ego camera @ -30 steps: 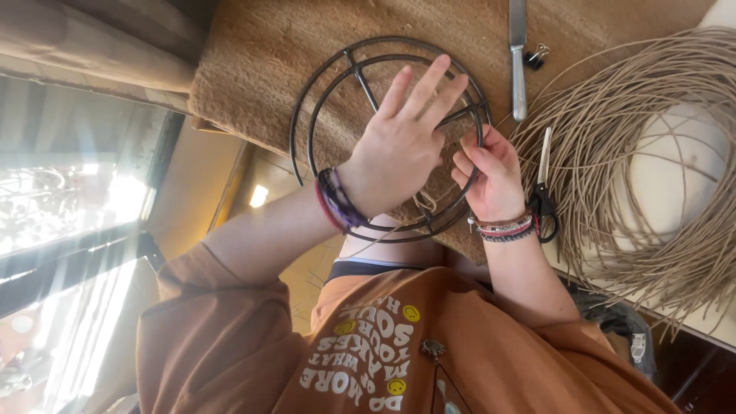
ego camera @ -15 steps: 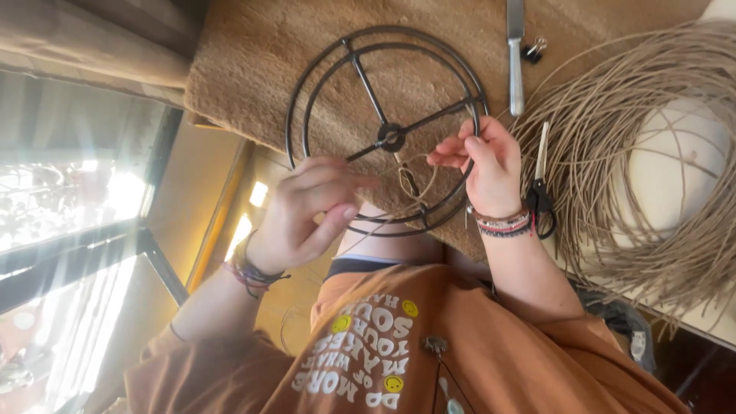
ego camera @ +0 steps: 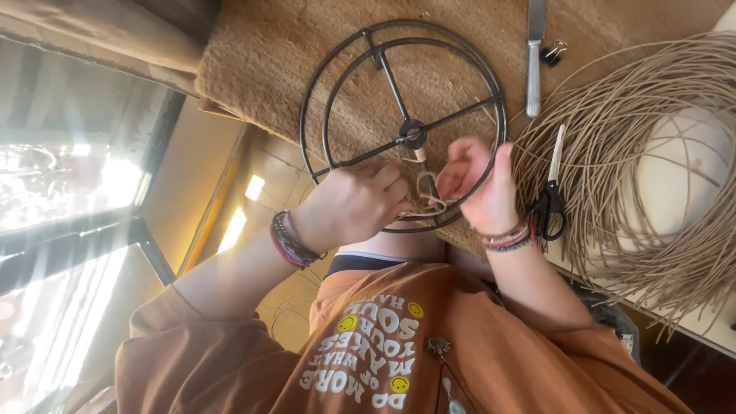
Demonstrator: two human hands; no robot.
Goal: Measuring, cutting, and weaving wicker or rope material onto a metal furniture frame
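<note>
Head camera view, upside down to the person: at the left of the frame a bright window takes up the edge. Toward the centre, the left hand (ego camera: 354, 205), with braided bands at the wrist, has its grip clenched on a loop of tan cord (ego camera: 424, 188) at the lower rim of a dark round metal wire frame (ego camera: 402, 126) with spokes, which lies on a brown fibre mat (ego camera: 307, 61) on the bench. Just right of it, the right hand (ego camera: 483, 188) pinches the same cord. Farther right lie black-handled scissors (ego camera: 552, 192), a metal knife (ego camera: 534, 57) above, and a big coil of tan cord (ego camera: 652, 153).
</note>
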